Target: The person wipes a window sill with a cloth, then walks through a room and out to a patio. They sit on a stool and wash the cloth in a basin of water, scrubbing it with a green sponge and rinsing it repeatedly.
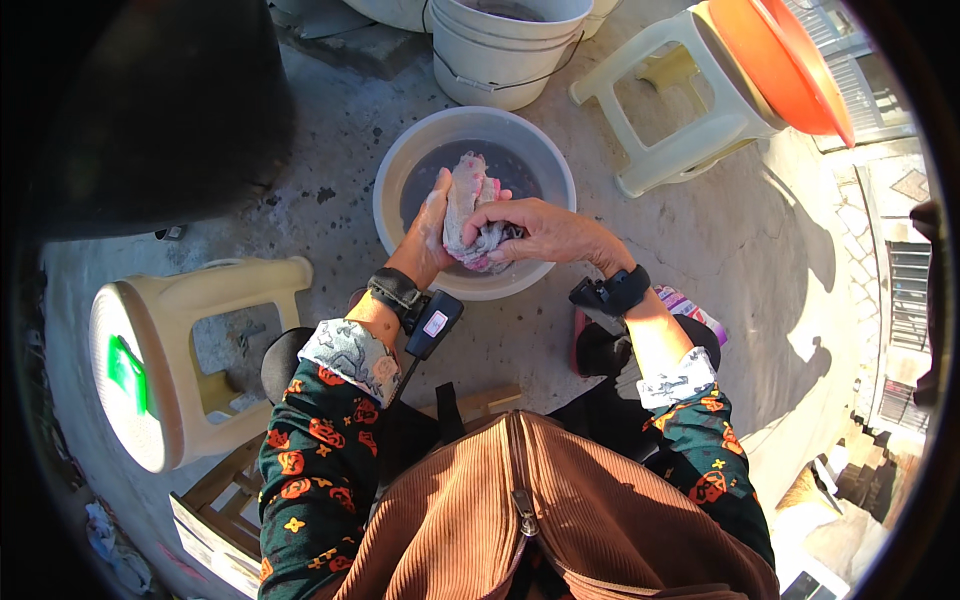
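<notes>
A wet greyish cloth with pink edging (466, 196) is bunched up over a round pale plastic basin (551, 161). Dark, murky water (431, 169) fills the lower part of the basin. My left hand (431, 229) supports the cloth from below and from its left side, with whitish suds on the skin. From the right, my right hand (536, 229) grips the crumpled near end of the cloth between thumb and curled fingers. Both wrists carry black straps with small devices.
White plastic buckets (495, 64) stand just beyond the basin. A pale plastic stool (667, 157) with an orange basin (780, 60) is at the far right. Another stool (217, 300) at left bears a bright green object (127, 375). A purple-and-white packet (690, 311) lies beside my right forearm.
</notes>
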`<action>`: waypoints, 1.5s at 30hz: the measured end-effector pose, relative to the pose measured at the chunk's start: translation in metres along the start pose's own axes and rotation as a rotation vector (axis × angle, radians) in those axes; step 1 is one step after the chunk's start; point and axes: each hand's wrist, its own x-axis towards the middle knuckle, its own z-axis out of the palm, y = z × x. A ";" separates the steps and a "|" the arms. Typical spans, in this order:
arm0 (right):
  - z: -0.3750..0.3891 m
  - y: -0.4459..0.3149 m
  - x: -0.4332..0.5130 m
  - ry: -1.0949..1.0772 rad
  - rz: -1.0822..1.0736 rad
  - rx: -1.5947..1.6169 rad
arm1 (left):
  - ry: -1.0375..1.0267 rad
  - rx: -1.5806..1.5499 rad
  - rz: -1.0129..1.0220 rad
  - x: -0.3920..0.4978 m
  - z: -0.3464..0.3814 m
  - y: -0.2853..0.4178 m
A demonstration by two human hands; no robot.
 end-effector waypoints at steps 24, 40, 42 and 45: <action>0.030 0.013 0.028 0.777 -0.128 -0.002 | 0.023 0.073 0.185 0.004 0.027 -0.004; 0.035 0.007 0.048 0.997 0.070 0.042 | 0.276 0.169 0.205 -0.017 0.070 -0.014; 0.039 0.010 0.049 0.828 0.013 -0.080 | 0.269 0.260 0.228 -0.018 0.066 -0.012; 0.037 0.013 0.050 0.842 0.035 0.045 | 0.155 0.195 0.301 -0.018 0.057 -0.011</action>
